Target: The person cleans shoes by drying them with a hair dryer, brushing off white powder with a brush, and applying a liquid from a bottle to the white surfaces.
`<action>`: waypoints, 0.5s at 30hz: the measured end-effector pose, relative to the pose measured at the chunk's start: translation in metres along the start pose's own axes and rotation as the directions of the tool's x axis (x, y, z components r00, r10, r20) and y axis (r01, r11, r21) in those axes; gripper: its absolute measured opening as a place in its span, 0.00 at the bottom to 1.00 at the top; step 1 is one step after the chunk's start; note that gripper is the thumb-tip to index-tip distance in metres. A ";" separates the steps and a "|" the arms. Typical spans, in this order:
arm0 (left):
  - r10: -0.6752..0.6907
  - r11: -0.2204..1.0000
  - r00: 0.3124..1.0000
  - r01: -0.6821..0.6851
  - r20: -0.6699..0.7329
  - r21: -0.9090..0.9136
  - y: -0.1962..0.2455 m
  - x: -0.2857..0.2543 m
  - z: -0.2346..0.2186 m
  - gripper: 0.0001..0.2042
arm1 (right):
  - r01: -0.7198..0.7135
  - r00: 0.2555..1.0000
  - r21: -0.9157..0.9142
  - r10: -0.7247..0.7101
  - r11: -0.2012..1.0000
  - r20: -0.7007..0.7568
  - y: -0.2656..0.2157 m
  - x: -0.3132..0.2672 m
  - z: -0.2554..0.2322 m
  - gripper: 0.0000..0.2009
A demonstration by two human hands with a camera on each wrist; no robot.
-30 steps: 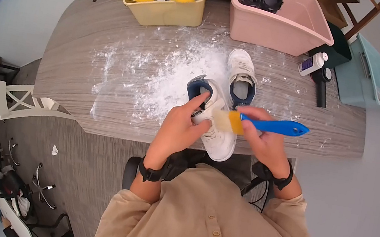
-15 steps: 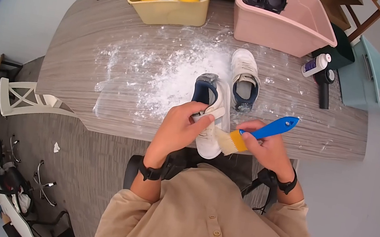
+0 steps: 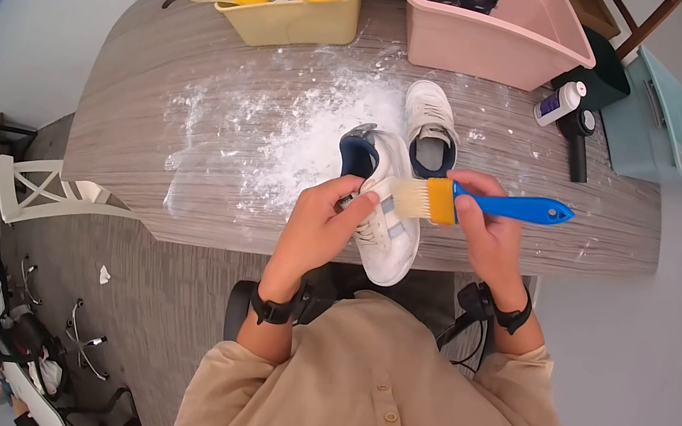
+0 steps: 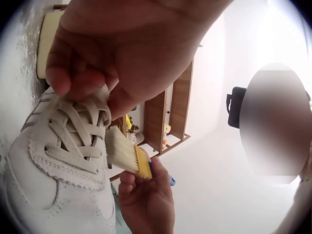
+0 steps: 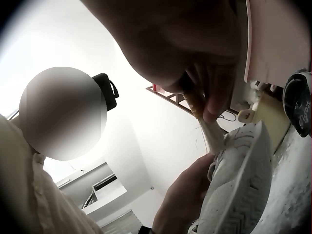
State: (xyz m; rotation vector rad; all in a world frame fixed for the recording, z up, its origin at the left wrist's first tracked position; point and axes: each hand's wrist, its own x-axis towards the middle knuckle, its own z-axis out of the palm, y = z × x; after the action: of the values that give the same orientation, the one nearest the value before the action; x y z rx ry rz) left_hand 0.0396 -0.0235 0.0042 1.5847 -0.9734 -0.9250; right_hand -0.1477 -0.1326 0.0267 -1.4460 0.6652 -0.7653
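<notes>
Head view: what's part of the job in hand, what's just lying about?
In the job:
brush, in the right hand
white shoe, held by the left hand
second shoe, probably its mate

Lying about, apparently:
white bottle
black tool beside it
yellow bin
pink bin

Left fingers [image 3: 344, 185] pinching — right fingers [image 3: 477, 181] gripping — forearms [image 3: 261, 342] reaching forward.

Nothing surely legible: pale script [image 5: 305, 112] on shoe heel [image 5: 294, 95]; bottle label [image 3: 550, 109] tiny.

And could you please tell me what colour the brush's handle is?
The brush's handle is blue, clearest in the head view.
</notes>
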 end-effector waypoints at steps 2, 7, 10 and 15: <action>-0.009 1.000 1.000 0.009 -0.023 0.009 0.002 0.000 -0.002 0.09 | -0.020 0.996 -0.128 0.030 0.992 0.082 0.008 -0.006 -0.006 0.11; 0.044 0.992 0.989 -0.026 -0.143 0.124 -0.002 0.002 -0.006 0.10 | -0.003 0.974 -0.267 0.064 0.964 0.217 0.008 -0.017 -0.006 0.10; -0.021 0.999 0.996 0.026 -0.092 0.048 0.003 0.002 -0.004 0.10 | 0.073 0.997 -0.047 -0.074 0.996 -0.027 0.004 -0.001 0.002 0.11; 0.059 0.997 0.980 -0.047 -0.188 0.065 -0.005 0.003 -0.004 0.11 | -0.021 0.987 -0.256 0.060 0.966 0.146 0.013 -0.014 0.001 0.11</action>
State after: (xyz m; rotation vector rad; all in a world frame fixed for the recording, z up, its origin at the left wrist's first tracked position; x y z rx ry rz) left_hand 0.0454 -0.0241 -0.0001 1.6567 -0.9110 -0.6988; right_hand -0.1542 -0.1211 0.0129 -1.7010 0.6905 -0.5436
